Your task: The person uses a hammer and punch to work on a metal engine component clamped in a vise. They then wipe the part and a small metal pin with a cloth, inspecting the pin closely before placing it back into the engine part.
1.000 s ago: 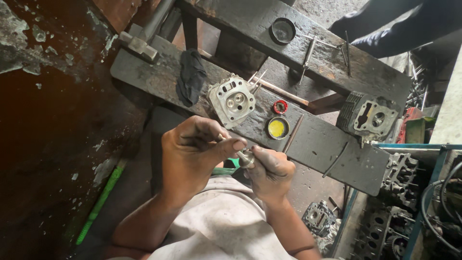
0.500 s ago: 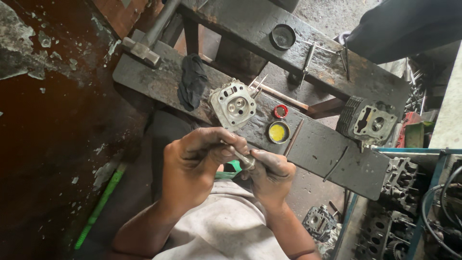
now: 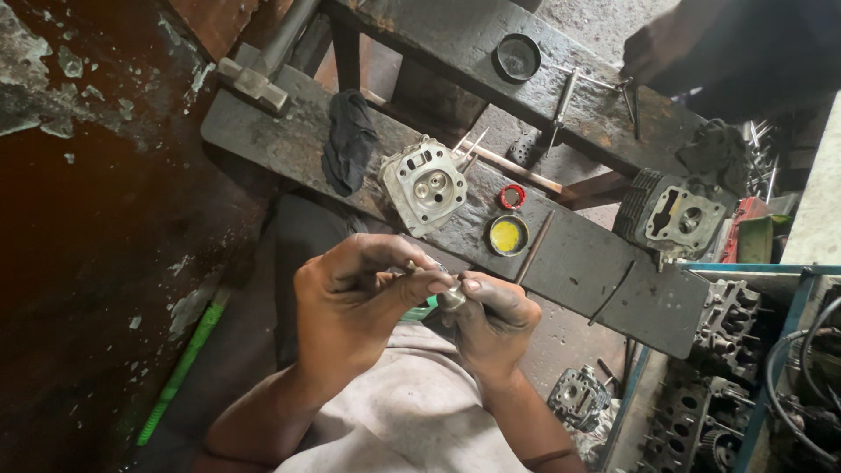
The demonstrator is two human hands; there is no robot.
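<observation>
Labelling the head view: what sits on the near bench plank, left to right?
Metal block → black rag → pale cylinder head → yellow-filled round tin → thin rod → dark finned cylinder head.

I count 2 hands of mine, my left hand (image 3: pixel 350 298) and my right hand (image 3: pixel 491 320), pinching 1 small metal part (image 3: pixel 452 299) between them at the centre of the frame. Another person's 1 hand (image 3: pixel 653 52) shows at the upper right. On the near bench (image 3: pixel 569 263) sit 2 cylinder heads: 1 pale cylinder head (image 3: pixel 425 184) at centre and 1 dark cylinder head (image 3: pixel 674 215) at right. There is 1 black rag (image 3: pixel 348 140), 1 red ring (image 3: pixel 512 196), 1 round tin of yellow paste (image 3: pixel 508 235) and 1 thin rod (image 3: pixel 534 247). On the far bench (image 3: pixel 420 35) at the top lies 1 dark round lid (image 3: pixel 517 57). At lower left, 1 green stick (image 3: pixel 180 372).
</observation>
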